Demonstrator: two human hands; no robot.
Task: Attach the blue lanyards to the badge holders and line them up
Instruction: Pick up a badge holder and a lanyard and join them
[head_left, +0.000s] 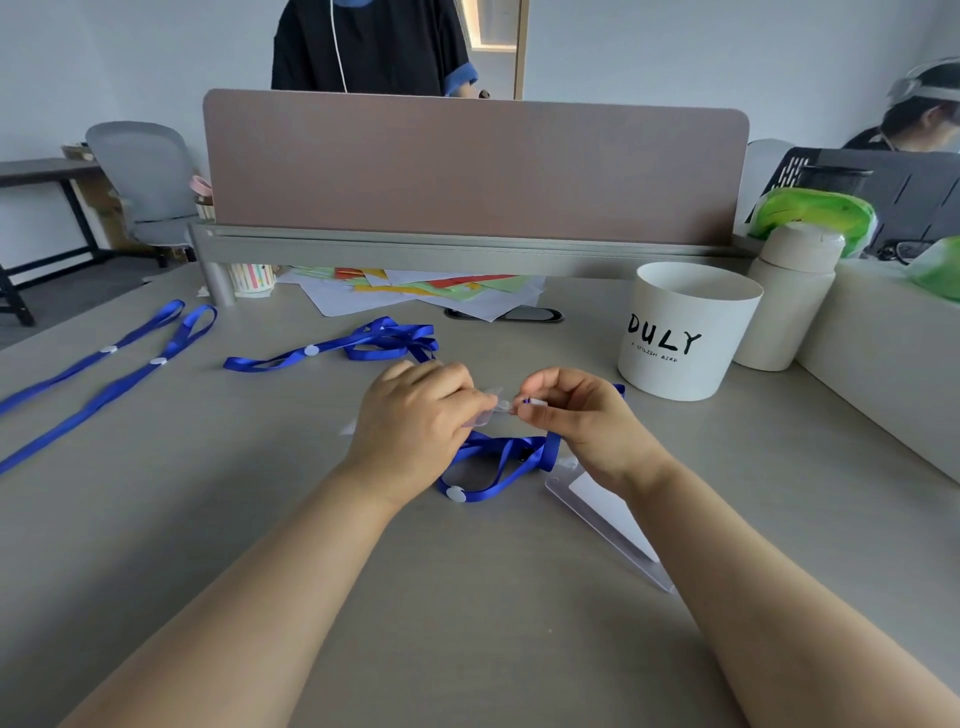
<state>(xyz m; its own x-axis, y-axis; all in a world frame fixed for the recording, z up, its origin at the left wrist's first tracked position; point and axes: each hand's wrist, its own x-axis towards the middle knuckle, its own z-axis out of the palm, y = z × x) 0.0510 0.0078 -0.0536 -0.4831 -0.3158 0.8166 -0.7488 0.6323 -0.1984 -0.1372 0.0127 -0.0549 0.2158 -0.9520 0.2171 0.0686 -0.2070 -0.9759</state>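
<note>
My left hand (415, 421) pinches a clear badge holder (491, 410) at the middle of the table, most of it hidden by my fingers. My right hand (576, 421) pinches the clip end of a blue lanyard (498, 462) right against the holder's edge; the lanyard's ribbon droops to the table below my hands, with a white bead on it. A second clear badge holder (608, 514) with a white card lies flat under my right wrist. Two blue lanyards (104, 364) lie stretched out side by side at the left. A tangled bunch of blue lanyards (384, 340) lies beyond my hands.
A white tub marked DULY (685, 332) stands to the right, a cream bottle (789, 296) behind it. Coloured papers (431, 291) and a striped paper cup (252, 278) lie under the desk divider (472, 171). One person stands behind the divider; another sits at far right.
</note>
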